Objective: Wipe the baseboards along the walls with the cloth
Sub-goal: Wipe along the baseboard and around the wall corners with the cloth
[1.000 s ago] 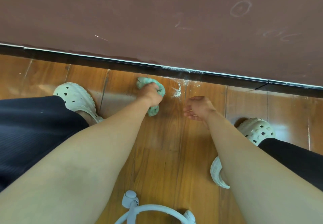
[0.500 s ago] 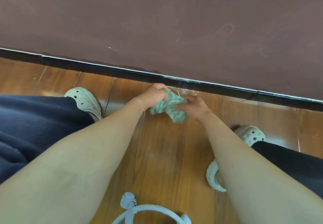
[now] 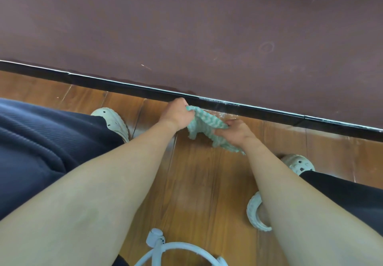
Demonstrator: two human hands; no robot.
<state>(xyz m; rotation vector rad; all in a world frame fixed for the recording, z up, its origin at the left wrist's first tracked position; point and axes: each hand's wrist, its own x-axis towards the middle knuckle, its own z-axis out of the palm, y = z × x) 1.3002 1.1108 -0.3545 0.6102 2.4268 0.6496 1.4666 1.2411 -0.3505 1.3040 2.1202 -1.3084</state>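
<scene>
My left hand point(image 3: 178, 114) gripped 1 end of the green-and-white striped fabric cloth point(image 3: 204, 125), right hand point(image 3: 236, 131) pinched the other; I saw it stretched between them, just beside the glossy black baseboard point(image 3: 269, 116), over the wooden floor point(image 3: 196, 182).

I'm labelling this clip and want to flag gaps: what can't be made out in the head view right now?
Head view only:
Left hand: fingertips curled under, hidden by the hand's back and the cloth.
Baseboard: short stretch behind the left hand; both ends cut by the frame edges.
White ring-shaped frame: cut by the bottom edge; unidentifiable.
Right shoe: middle hidden by the right forearm.
</scene>
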